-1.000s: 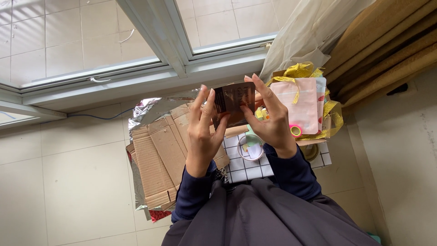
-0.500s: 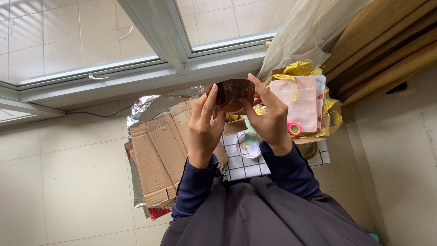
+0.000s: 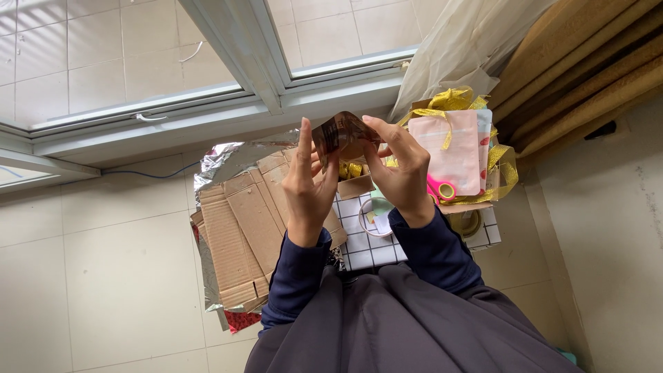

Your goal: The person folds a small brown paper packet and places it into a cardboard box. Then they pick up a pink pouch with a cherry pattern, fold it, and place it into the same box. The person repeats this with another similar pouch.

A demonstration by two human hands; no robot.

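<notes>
While both hands are raised above a flattened cardboard box (image 3: 242,228), the left hand (image 3: 309,186) and right hand (image 3: 400,173) pinch a brown translucent pouch (image 3: 342,131) between their fingertips. Right of the cardboard lie a checked white sheet (image 3: 366,249), a pink pouch (image 3: 452,148) and gold ribbon (image 3: 452,99).

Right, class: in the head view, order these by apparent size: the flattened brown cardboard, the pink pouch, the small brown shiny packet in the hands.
1. Flattened brown cardboard
2. Pink pouch
3. Brown shiny packet, though it is raised nearer the camera, so its true size is unsure.
</notes>
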